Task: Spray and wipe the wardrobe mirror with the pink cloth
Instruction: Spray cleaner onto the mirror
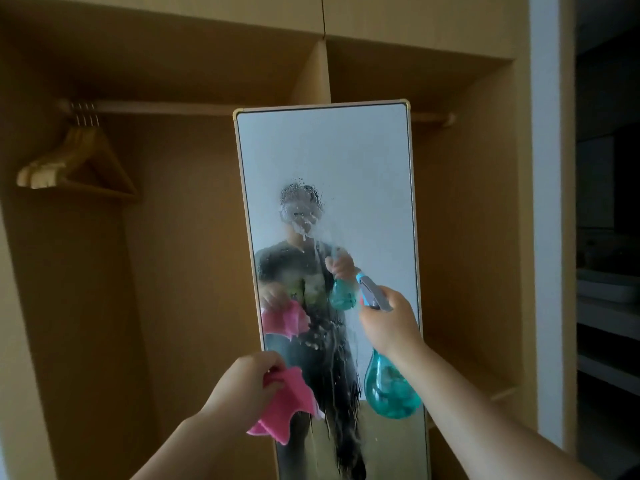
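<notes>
A tall framed mirror (332,161) stands in front of the open wardrobe, its middle and lower glass wet with droplets and runs of spray. My right hand (389,323) grips a teal spray bottle (389,389) by its neck, with the nozzle aimed at the glass at about mid height. My left hand (247,386) holds a crumpled pink cloth (287,403) just in front of the mirror's lower left edge. I cannot tell whether the cloth touches the glass. The mirror reflects a person with the same cloth and bottle.
The wooden wardrobe (180,237) is open behind the mirror, with a rail and several wooden hangers (76,157) at the upper left. A white wall edge (547,202) and a dark room with shelves (609,306) lie to the right.
</notes>
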`<state>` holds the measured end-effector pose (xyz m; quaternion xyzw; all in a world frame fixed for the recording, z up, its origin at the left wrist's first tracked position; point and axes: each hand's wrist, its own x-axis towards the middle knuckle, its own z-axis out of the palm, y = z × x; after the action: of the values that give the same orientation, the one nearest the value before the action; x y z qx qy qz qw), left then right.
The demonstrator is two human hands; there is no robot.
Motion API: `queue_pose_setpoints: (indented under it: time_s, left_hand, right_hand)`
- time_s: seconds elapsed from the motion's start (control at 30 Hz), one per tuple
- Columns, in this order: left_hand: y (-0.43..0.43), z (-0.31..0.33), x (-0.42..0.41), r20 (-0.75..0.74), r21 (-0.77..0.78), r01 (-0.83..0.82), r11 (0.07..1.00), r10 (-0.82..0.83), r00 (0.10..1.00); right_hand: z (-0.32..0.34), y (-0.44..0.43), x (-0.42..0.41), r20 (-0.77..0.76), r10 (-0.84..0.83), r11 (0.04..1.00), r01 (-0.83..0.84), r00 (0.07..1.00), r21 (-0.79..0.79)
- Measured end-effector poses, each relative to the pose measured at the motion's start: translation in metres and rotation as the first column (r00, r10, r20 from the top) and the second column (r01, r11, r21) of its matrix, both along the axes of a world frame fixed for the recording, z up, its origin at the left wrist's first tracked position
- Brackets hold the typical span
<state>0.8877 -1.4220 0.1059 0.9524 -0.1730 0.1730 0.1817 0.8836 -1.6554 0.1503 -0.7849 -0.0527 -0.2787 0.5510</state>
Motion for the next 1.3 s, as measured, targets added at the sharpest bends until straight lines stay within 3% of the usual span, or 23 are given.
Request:
queue_pose_setpoints:
  time_s: [0.2,0.37,0.73,1.03,1.3]
  left_hand:
    - [-0.004,-0.035,-0.002,-0.094,0.017,0.002,1.000,-0.001,0.996]
    - [-0.008,-0.064,-0.005,-0.169,0.013,-0.007,1.000,0.009,0.986]
    - [-0.025,-0.087,-0.009,-0.214,-0.017,-0.042,0.999,0.037,0.976]
    - [-0.060,-0.104,-0.029,-0.219,-0.067,-0.065,0.996,0.049,0.975]
    - [-0.124,-0.129,-0.026,-0.291,-0.111,0.107,0.988,-0.135,0.947]
  right_hand:
    - [-0.071,-0.005,0.001,-0.241,0.070,0.996,-0.079,0.968,-0.032]
    - [-0.109,0.000,0.005,-0.329,0.090,0.995,-0.101,0.940,-0.015]
    - [-0.130,-0.016,0.005,-0.328,0.053,0.986,-0.102,0.943,-0.134]
    - [-0.136,-0.073,-0.005,-0.248,0.117,0.984,-0.146,0.962,-0.100]
    - [-0.143,-0.132,-0.047,-0.223,0.041,0.998,-0.029,0.974,0.055]
